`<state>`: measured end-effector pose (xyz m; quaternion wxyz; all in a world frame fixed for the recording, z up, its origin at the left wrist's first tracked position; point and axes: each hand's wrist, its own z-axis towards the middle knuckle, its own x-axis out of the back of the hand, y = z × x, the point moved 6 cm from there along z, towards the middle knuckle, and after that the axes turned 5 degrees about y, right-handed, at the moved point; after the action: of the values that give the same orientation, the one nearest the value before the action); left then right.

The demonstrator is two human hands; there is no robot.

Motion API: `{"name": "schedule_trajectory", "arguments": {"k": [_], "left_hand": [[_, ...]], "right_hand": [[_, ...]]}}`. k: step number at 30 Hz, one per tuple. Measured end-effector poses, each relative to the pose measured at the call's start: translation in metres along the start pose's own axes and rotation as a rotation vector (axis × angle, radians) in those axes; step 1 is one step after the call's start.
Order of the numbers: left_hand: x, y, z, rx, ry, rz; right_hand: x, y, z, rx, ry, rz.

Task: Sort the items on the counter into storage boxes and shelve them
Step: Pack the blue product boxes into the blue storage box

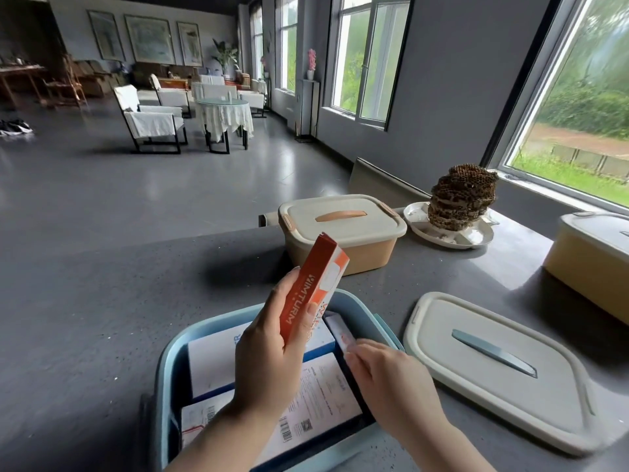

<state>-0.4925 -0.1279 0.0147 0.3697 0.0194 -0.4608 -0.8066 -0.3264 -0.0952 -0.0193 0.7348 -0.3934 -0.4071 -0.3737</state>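
- Beyond the left hand (269, 356), on the grey counter (102, 301), stands a tan storage box (340, 243) with its cream lid clipped on.
- Past it to the right, a brown honeycomb nest (463, 199) sits on a white plate (452, 235).
- Just right of the right hand (391, 379) lies a loose cream lid (500, 366) with a blue handle; a yellow box (592, 264) stands at the far right, cut off by the frame edge.
- Under both hands is the open blue storage box (170, 369), holding white cartons (218, 362) laid flat.
- The left hand grips an orange carton (316, 284), thumb on its front face, fingers behind, tilted upward above the blue box.
- The right hand reaches into the blue box, fingertips pinching a small white-and-orange pack (340, 330) standing on edge by the right wall.
- Both forearms cover the near cartons; their print is too small to read.
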Motion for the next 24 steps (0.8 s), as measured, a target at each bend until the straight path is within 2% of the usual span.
{"name": "schedule_trajectory", "arguments": {"k": [2,4,6,8,10,13,16,18,20,22,24], "left_hand": [[0.001,-0.001,0.000,0.009,-0.001,-0.015],[0.000,-0.001,0.000,0.016,-0.006,-0.047],[-0.005,0.002,-0.003,0.017,-0.038,-0.087],[-0.017,0.009,-0.007,0.008,-0.134,-0.108],[-0.033,0.019,-0.014,-0.029,-0.281,-0.127],[-0.051,0.029,-0.023,-0.174,-0.514,-0.177],[-0.054,0.021,-0.018,-0.231,-0.582,-0.017],[-0.059,0.006,-0.020,-0.272,-0.633,0.264],[-0.069,-0.013,-0.032,-0.286,-0.756,0.507],[-0.076,-0.022,-0.041,-0.307,-0.835,0.621],[-0.078,-0.025,-0.041,-0.291,-0.828,0.637]], "right_hand": [[-0.007,0.002,-0.003,-0.026,-0.066,0.063],[0.003,0.005,-0.003,-0.123,0.006,0.247],[0.017,0.008,-0.001,-0.247,0.120,0.600],[0.020,0.001,0.006,-0.295,0.065,1.108],[0.025,-0.007,0.012,-0.272,0.056,1.264],[0.043,0.007,0.016,-0.315,0.303,1.027],[0.063,0.030,0.018,-0.313,0.431,0.832],[0.075,0.041,0.020,-0.274,0.451,0.598],[0.084,0.045,0.019,-0.245,0.440,0.438],[0.088,0.046,0.017,-0.229,0.427,0.324],[0.086,0.041,0.016,-0.213,0.372,0.247]]}}
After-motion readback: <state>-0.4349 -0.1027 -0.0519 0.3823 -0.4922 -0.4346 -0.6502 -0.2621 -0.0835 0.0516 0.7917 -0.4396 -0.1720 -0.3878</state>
